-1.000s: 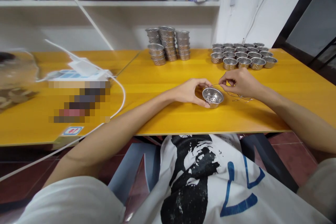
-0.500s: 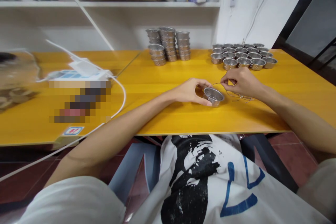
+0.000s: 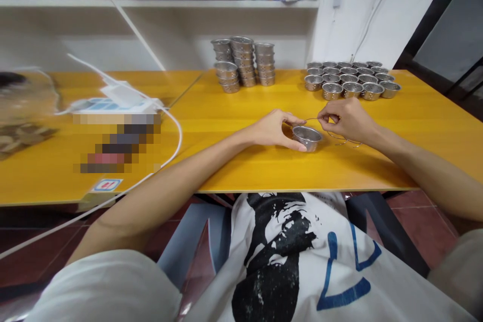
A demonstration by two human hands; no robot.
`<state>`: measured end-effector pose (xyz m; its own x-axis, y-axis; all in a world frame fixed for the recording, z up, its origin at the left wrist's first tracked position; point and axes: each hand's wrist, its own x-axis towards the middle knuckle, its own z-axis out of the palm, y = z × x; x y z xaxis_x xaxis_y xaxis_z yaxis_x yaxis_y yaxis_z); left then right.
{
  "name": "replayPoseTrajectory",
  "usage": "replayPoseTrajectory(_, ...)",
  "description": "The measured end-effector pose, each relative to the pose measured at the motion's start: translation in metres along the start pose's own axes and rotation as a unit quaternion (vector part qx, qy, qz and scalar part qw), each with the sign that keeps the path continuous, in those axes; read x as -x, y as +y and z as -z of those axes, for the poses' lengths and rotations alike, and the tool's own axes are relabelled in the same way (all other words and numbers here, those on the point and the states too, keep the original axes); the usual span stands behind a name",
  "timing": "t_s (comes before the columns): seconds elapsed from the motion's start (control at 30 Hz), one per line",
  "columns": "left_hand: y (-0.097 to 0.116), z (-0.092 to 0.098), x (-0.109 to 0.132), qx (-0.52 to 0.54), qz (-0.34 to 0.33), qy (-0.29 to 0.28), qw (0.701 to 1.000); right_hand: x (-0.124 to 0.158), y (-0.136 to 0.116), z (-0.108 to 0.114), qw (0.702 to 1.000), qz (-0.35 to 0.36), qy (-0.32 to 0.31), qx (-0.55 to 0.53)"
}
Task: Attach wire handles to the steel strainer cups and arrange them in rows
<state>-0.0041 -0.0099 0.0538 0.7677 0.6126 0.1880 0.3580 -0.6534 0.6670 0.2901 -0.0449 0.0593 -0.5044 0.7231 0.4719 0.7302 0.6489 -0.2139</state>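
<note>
My left hand (image 3: 281, 131) is closed round the left side of a small perforated metal cup (image 3: 308, 142), its thumb along the near wall and its fingers at the far rim. The cup's open mouth faces up. My right hand (image 3: 342, 116) pinches a thin bent metal wire (image 3: 311, 119) between thumb and fingertips. One end of that wire reaches left to the cup's far rim by my left fingertips; whether it passes through a hole is too small to tell. More curved thin wires (image 3: 341, 140) lie on the table below my right hand.
Stacks of similar metal cups (image 3: 243, 63) stand at the back middle. Rows of single cups (image 3: 352, 90) sit at the back right. On the left, a white power strip (image 3: 124, 105) trails a white cable (image 3: 180, 136) over the yellow table (image 3: 241, 171), near a blurred-out patch.
Both hands keep nearly the same place and hold. The view has shifted slightly, and fewer of the loose wires show below my right hand.
</note>
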Motion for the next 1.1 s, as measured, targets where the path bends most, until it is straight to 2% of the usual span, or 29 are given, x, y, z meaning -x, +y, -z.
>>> replayPoseTrajectory(0.23, 0.0051, -0.0005, 0.0013, 0.012, 0.015, 0.006, 1.0, 0.0019, 0.0046, -0.0045, 0.996, 0.074, 0.052, 0.022)
replayPoseTrajectory(0.5, 0.003, -0.0013, -0.0012, 0.005, -0.012, 0.014, 1.0, 0.0023, 0.0044, -0.0029, 0.993, 0.098, 0.05, 0.035)
replayPoseTrajectory(0.7, 0.002, -0.0009, -0.0016, 0.005, -0.017, 0.01, 1.0, 0.0014, 0.0042, -0.0048, 0.983, 0.165, 0.068, 0.04)
replayPoseTrajectory(1.1, 0.0046, -0.0007, -0.0004, 0.02, -0.012, 0.002, 1.0, 0.0023, 0.0025, -0.0101, 0.98, 0.184, 0.057, 0.053)
